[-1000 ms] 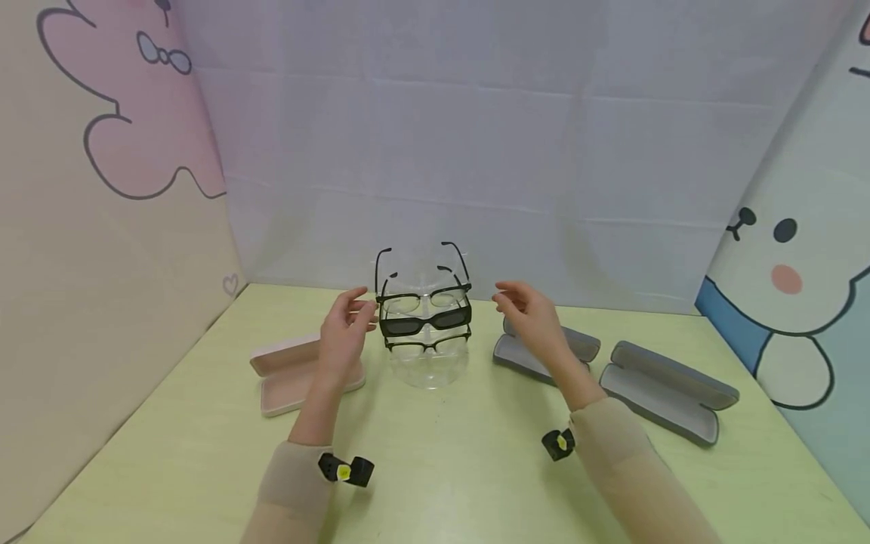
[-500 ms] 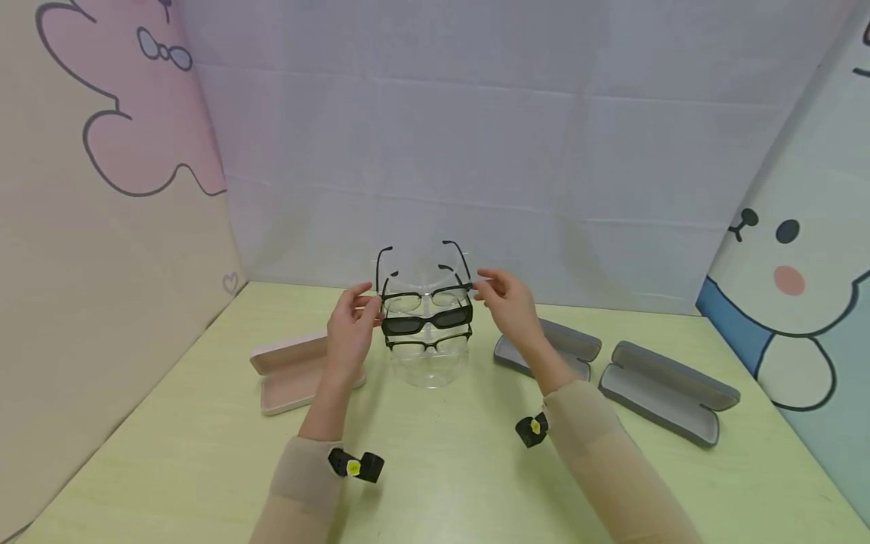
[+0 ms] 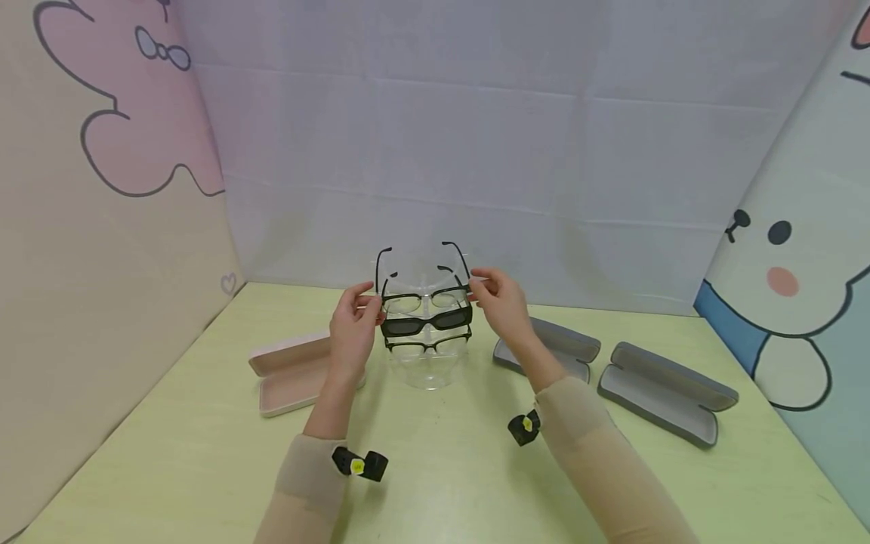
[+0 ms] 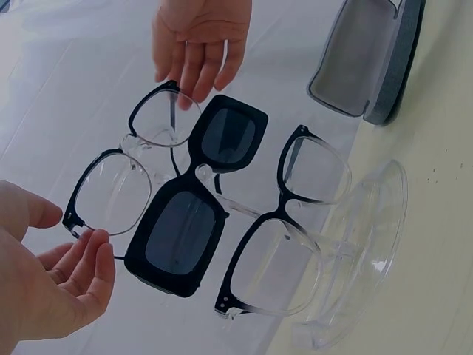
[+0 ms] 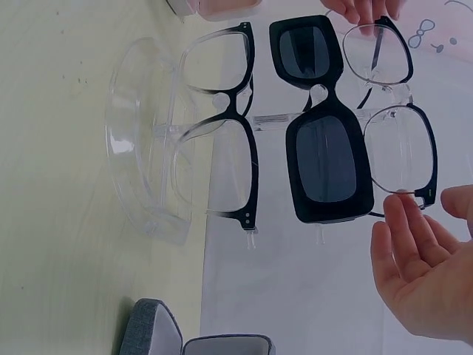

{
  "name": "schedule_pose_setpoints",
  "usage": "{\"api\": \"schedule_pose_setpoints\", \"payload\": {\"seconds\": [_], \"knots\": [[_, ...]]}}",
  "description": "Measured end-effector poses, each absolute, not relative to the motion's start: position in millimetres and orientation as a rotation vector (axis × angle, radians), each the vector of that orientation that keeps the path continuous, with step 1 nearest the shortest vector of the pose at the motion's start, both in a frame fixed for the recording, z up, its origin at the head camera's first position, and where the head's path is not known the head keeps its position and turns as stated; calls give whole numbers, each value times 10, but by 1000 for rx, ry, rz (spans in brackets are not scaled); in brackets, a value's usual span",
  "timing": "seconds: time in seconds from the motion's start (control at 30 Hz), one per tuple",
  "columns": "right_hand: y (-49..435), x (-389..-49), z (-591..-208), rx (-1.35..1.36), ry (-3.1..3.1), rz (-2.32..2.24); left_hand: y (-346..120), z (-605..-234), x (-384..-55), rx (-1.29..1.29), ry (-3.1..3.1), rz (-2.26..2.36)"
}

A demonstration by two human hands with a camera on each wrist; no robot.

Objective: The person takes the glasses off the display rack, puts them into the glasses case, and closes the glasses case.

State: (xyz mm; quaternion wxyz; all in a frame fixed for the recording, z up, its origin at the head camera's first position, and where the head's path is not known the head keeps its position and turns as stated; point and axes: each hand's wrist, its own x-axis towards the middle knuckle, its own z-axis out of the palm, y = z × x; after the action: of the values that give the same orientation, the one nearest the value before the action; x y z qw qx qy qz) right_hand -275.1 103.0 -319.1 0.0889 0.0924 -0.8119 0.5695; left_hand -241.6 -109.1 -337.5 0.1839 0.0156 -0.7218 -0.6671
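Three pairs of eyewear sit one above another on a clear plastic display stand (image 3: 428, 375). On top are eyeglasses with black upper rims (image 3: 445, 290), dark sunglasses (image 3: 404, 326) are in the middle, and black-topped eyeglasses (image 3: 430, 347) are lowest. My left hand (image 3: 352, 329) is at the left hinge of the top eyeglasses, thumb and fingers on either side of it. At the opposite hinge is my right hand (image 3: 501, 306). In the right wrist view its fingertips (image 5: 399, 207) meet the lower rim, while the thumb appears apart from the frame.
An open pink glasses case (image 3: 292, 387) lies left of the stand, partly behind my left arm. To the right are two open grey cases (image 3: 559, 340), the farther one (image 3: 658, 393) nearer the right edge of the table (image 3: 442, 483). A pale cloth (image 3: 435, 151) hangs behind.
My right hand has moved left, from beside the stand to the top eyeglasses' right hinge. My left hand has shifted slightly right, to their left hinge. The eyewear has hardly moved.
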Motion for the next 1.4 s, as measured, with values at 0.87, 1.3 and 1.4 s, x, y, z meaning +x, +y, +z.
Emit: {"api": "schedule_pose_setpoints", "payload": {"seconds": [0.87, 1.3, 1.4], "knots": [[949, -2629, -3014, 228, -2379, 1821, -1138, -3290, -2432, 11, -2067, -1897], [1066, -2619, -3004, 338, -2234, 1858, -1104, -3217, -2409, -128, -1966, -1910], [1089, -2597, -3006, 360, -2199, 1880, -1093, -3196, -2394, -147, -1944, -1929]]}}
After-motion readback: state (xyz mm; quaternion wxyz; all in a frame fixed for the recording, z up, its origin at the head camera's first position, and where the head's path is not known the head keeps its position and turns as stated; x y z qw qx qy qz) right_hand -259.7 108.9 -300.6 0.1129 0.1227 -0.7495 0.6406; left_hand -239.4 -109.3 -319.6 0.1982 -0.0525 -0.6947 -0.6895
